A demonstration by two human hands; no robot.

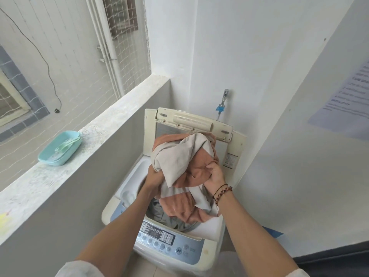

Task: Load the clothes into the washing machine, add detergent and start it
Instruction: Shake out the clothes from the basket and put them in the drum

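Note:
A white top-loading washing machine [209,254] stands in the corner with its lid [193,121] folded up. Above its open drum hangs a bundle of clothes [179,156], salmon-pink and beige. My left hand [154,176] grips the bundle's left underside, partly hidden by cloth. My right hand [214,174], with bead bracelets on the wrist, holds the pink fabric on the right. The bundle's lower end trails into the drum, where some grey cloth [159,216] lies. The control panel [165,238] faces me at the front.
A turquoise tub [60,148] with a pale green scoop sits on the stone ledge [50,180] to the left. A tap [223,102] with a blue hose fitting is on the wall behind the machine. A paper notice [343,100] hangs on the right wall.

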